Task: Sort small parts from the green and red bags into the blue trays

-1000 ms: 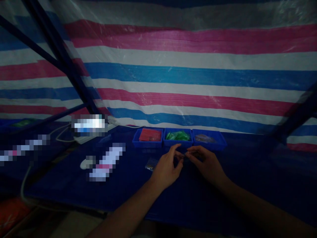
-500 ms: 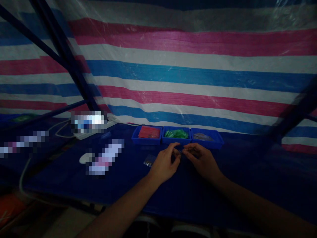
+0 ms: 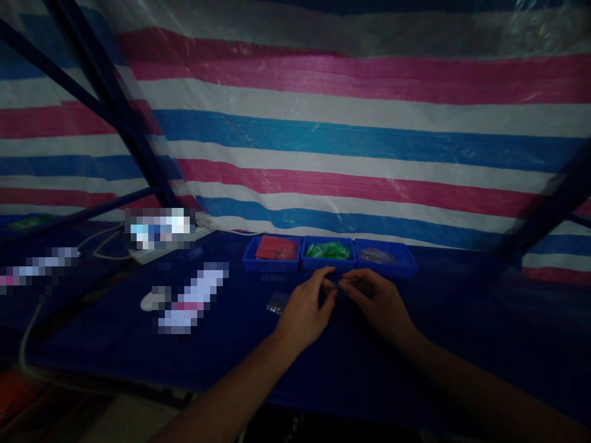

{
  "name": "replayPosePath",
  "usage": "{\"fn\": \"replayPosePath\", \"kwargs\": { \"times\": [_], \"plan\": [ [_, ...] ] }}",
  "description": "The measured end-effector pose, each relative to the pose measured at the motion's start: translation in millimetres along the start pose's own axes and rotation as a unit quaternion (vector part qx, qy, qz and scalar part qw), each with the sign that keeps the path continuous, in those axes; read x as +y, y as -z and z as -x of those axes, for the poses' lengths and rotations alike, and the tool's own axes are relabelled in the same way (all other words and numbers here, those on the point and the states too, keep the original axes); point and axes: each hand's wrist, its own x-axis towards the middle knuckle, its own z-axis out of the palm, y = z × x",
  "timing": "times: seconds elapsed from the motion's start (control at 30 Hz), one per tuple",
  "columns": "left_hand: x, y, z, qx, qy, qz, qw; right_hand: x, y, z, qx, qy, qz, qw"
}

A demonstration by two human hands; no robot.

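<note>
My left hand (image 3: 305, 314) and my right hand (image 3: 381, 304) meet just in front of the blue trays, fingertips pinched close together. Between them is something small and dark with a slight shine, too dim to name. Left of my left hand, a small clear plastic bag (image 3: 276, 302) with tiny things inside lies on the blue table (image 3: 351, 363). Behind the hands, the left blue tray (image 3: 270, 266) contains red packets (image 3: 277, 247). Green packets (image 3: 329, 250) fill the middle tray (image 3: 327, 264), and clear packets (image 3: 376, 254) lie in the right tray (image 3: 405, 269).
On the left lie a white round-ended object (image 3: 151, 301) and a blurred-out strip (image 3: 198, 295). A white power strip (image 3: 152, 251) with cables stands behind them. Dark metal poles (image 3: 133, 144) rise before a striped plastic sheet (image 3: 346, 141).
My view has shifted slightly, so things on the left appear a little further left. Both hands keep their pinch at nearly the same place by the trays.
</note>
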Motion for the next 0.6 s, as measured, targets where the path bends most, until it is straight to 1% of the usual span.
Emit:
{"fn": "replayPosePath", "kwargs": {
  "times": [0.23, 0.4, 0.47, 0.53, 0.6],
  "plan": [
    [-1, -1, -1, 0.02, -0.008, -0.008, 1.0, 1, 1, -1, -0.002, 0.033, 0.014, 0.999],
    [-4, 1, -4, 0.094, -0.027, -0.05, 0.994, 1, 5, -6, 0.029, 0.083, 0.038, 0.995],
    [-3, 0, -5, 0.084, -0.02, -0.045, 0.995, 2, 7, -8, 0.037, 0.101, 0.049, 0.993],
    [-1, -2, -4, 0.049, -0.029, -0.01, 0.998, 2, 10, -10, 0.038, 0.117, 0.065, 0.99],
    [1, -5, -4, 0.022, -0.048, 0.03, 0.998, 0, 12, -10, 0.022, 0.142, 0.087, 0.986]
  ]
}}
